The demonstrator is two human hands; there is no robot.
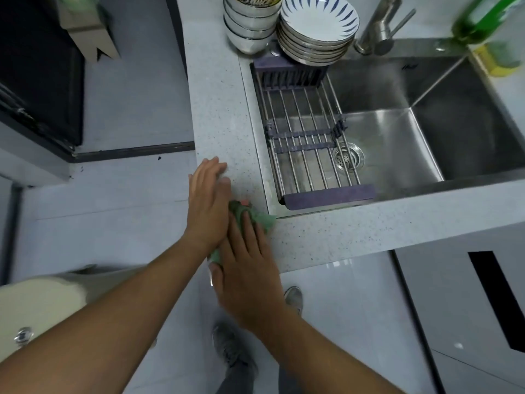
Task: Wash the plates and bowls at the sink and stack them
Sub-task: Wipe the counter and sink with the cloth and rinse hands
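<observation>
A stack of white bowls and a stack of blue-patterned plates stand on the counter at the sink's far left corner. The steel sink holds nothing but a wire rack along its left side. At the counter's near corner, a green cloth is pressed between my two flat hands. My left hand lies over its left part, fingers straight and pointing away. My right hand covers its near part, fingers together. Most of the cloth is hidden.
The faucet rises behind the sink. A green bottle and a yellow sponge sit at the far right corner. The speckled counter runs left of the sink. Floor and my shoes lie below.
</observation>
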